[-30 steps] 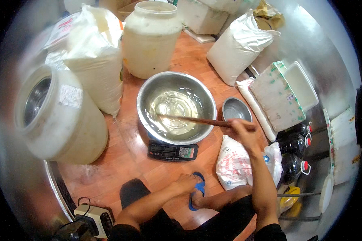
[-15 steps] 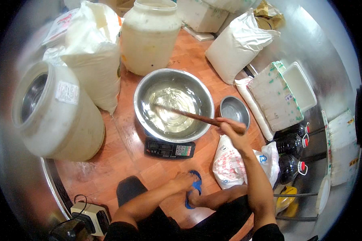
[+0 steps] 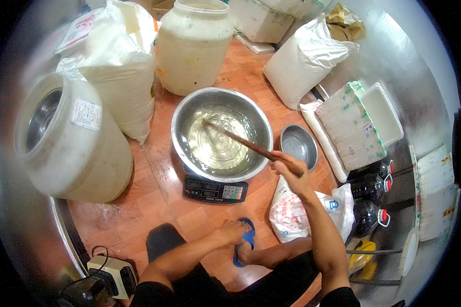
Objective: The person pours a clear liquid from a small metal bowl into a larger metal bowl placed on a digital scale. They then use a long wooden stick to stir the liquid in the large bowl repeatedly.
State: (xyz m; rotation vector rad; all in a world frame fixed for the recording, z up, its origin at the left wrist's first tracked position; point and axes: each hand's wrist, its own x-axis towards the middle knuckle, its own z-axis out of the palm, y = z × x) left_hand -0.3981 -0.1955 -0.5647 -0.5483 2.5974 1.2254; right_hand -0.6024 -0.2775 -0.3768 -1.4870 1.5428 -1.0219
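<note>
My right hand (image 3: 291, 168) is closed round the thick end of a brown wooden stick (image 3: 253, 147). The stick slants to the left over the rim of a large steel basin (image 3: 178, 146), its far end dipping into clear, pale liquid (image 3: 215, 156) with rippled rings. Under the basin's near side shows a black digital scale (image 3: 215, 189) with a keypad. Low in front of me, my left hand (image 3: 233, 232) rests by my foot and a blue flip-flop (image 3: 249, 236); its fingers look loosely stretched, holding nothing I can see.
A small steel bowl (image 3: 298, 143) sits right of the basin, beside a white printed plastic bag (image 3: 290, 212). Large plastic barrels (image 3: 79, 163) and white sacks (image 3: 123, 87) stand left and behind. Foam boxes (image 3: 351, 130) and dark bottles with red caps (image 3: 366, 217) line the right.
My right hand has shifted slightly left and down, and the stick's far end has moved right and up within the liquid. My left hand stays by the foot.
</note>
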